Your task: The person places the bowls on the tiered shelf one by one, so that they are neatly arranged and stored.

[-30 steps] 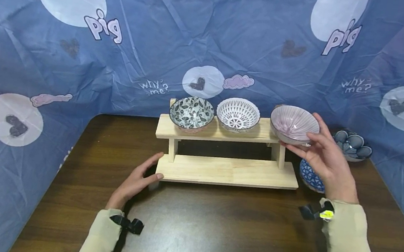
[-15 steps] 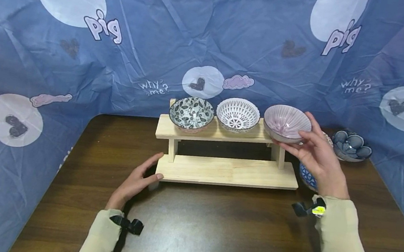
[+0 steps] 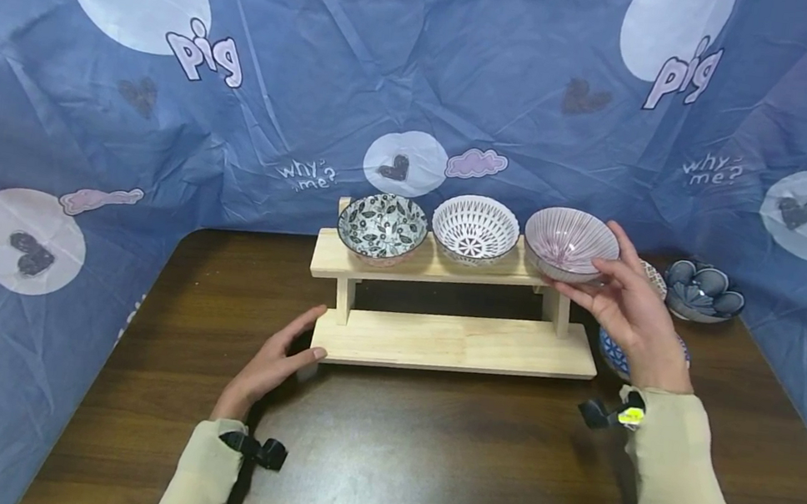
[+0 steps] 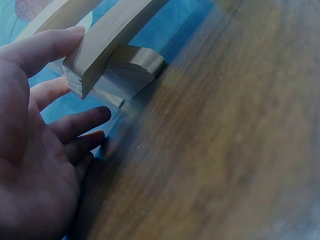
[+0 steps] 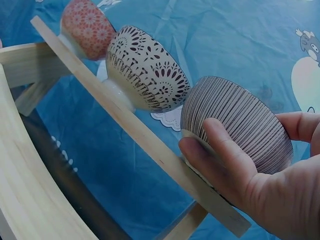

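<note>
My right hand [image 3: 637, 323] holds a pink-striped bowl [image 3: 567, 238] by its right side, at the right end of the wooden stand's upper shelf. In the right wrist view the striped outside of the bowl [image 5: 235, 120] faces the camera, and fingers cover its foot, close over the shelf board [image 5: 145, 137]. To its left on that shelf sit a white bowl with dark marks [image 3: 476, 227] and a leaf-patterned bowl [image 3: 382, 228]. My left hand [image 3: 272, 366] pinches the left end of the lower shelf [image 3: 453, 344] between thumb and forefinger, other fingers loose below.
Behind my right forearm and hand, a blue-patterned bowl [image 3: 613, 353], a pale patterned bowl [image 3: 655, 279] and a dark petal-patterned bowl [image 3: 704, 296] stand on the brown table [image 3: 424, 456]. A blue printed cloth [image 3: 280, 85] hangs close behind the stand.
My right hand has carried the pink-striped bowl a little to the left, nearer the white bowl, slowing in the last half second. My left hand and the stand stay put.
</note>
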`<state>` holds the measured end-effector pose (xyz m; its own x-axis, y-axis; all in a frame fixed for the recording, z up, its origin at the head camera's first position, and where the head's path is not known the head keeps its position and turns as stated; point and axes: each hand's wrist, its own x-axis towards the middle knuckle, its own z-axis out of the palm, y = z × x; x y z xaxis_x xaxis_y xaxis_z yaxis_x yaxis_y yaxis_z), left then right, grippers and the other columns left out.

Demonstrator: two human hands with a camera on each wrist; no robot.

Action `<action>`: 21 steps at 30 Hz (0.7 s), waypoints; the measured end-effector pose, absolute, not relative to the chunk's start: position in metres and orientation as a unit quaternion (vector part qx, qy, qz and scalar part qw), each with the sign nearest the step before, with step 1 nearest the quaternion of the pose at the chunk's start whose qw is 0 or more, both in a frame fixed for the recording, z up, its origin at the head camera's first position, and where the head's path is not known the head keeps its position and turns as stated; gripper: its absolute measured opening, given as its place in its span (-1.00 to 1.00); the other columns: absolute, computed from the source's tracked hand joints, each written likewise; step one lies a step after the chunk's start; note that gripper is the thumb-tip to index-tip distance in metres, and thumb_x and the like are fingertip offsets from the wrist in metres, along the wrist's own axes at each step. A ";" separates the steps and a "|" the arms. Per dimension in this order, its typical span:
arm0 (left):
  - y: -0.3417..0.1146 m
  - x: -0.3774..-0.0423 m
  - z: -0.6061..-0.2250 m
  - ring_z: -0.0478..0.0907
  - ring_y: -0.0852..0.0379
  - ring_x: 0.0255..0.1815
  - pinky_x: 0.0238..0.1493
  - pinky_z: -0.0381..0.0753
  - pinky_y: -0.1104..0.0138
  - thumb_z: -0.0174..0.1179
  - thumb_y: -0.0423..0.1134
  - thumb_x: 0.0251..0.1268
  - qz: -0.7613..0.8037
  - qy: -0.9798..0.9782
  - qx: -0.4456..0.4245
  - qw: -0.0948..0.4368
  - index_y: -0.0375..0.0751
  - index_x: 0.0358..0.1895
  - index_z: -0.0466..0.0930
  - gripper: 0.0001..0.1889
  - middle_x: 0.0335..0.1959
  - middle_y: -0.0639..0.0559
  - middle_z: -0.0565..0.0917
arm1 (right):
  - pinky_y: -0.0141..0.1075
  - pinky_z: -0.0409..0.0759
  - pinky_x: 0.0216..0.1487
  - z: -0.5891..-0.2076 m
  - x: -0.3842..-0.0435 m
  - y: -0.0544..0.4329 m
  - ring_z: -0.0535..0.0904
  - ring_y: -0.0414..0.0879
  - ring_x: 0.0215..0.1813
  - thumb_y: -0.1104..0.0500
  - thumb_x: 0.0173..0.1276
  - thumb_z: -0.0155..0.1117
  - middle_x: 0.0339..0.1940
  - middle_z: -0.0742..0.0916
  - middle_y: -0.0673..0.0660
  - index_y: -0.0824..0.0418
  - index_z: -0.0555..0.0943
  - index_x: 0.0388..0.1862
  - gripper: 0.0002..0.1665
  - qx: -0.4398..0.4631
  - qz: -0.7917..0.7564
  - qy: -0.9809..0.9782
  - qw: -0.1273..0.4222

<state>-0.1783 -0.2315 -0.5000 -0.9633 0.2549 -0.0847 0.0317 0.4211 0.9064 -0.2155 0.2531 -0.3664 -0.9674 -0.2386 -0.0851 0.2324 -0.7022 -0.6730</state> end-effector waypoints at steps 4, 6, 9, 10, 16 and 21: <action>-0.232 -0.178 -0.500 0.06 -0.23 0.63 0.57 -0.13 -0.31 0.23 -0.08 0.38 0.531 0.836 0.086 0.105 0.00 0.57 0.15 -0.26 0.62 -0.16 0.15 | 0.01 0.75 -0.08 -0.366 -0.218 0.253 0.52 0.18 0.22 0.41 0.55 -0.13 0.67 -0.30 -0.04 -0.45 -0.01 0.59 -0.08 0.010 -0.922 0.366 0.129; -0.232 -0.179 -0.500 0.06 -0.22 0.64 0.57 -0.13 -0.30 0.23 -0.07 0.38 0.531 0.837 0.084 0.107 0.01 0.58 0.15 -0.26 0.63 -0.15 0.15 | 0.01 0.75 -0.08 -0.365 -0.218 0.253 0.37 0.26 0.39 0.40 0.56 -0.13 0.67 -0.29 -0.03 -0.46 -0.01 0.59 -0.08 0.014 -0.920 0.370 0.129; -0.231 -0.179 -0.501 0.05 -0.22 0.64 0.57 -0.14 -0.30 0.23 -0.06 0.38 0.530 0.837 0.081 0.110 0.01 0.58 0.15 -0.25 0.63 -0.14 0.14 | 0.00 0.75 -0.09 -0.365 -0.220 0.252 -0.04 0.25 0.61 0.39 0.56 -0.12 0.67 -0.30 -0.04 -0.48 -0.01 0.58 -0.08 0.019 -0.919 0.372 0.130; -0.231 -0.179 -0.501 0.05 -0.22 0.64 0.57 -0.14 -0.30 0.23 -0.06 0.38 0.530 0.837 0.081 0.109 0.01 0.57 0.15 -0.26 0.63 -0.14 0.14 | 0.00 0.75 -0.09 -0.365 -0.220 0.252 -0.20 0.21 0.65 0.39 0.56 -0.13 0.67 -0.30 -0.05 -0.49 -0.01 0.58 -0.08 0.019 -0.920 0.369 0.131; -0.231 -0.178 -0.499 0.05 -0.22 0.64 0.57 -0.14 -0.30 0.23 -0.06 0.38 0.531 0.836 0.080 0.111 0.02 0.57 0.15 -0.26 0.63 -0.12 0.14 | 0.01 0.75 -0.11 -0.364 -0.223 0.252 -0.23 0.20 0.65 0.39 0.55 -0.10 0.67 -0.27 -0.07 -0.50 0.02 0.57 -0.08 0.026 -0.922 0.363 0.132; -0.231 -0.178 -0.499 0.03 -0.22 0.65 0.57 -0.16 -0.31 0.23 -0.04 0.38 0.528 0.838 0.075 0.116 0.04 0.58 0.14 -0.25 0.64 -0.11 0.13 | 0.04 0.75 -0.13 -0.365 -0.223 0.253 0.59 0.20 0.19 0.37 0.56 -0.11 0.67 -0.30 -0.04 -0.50 0.01 0.57 -0.10 0.021 -0.920 0.367 0.137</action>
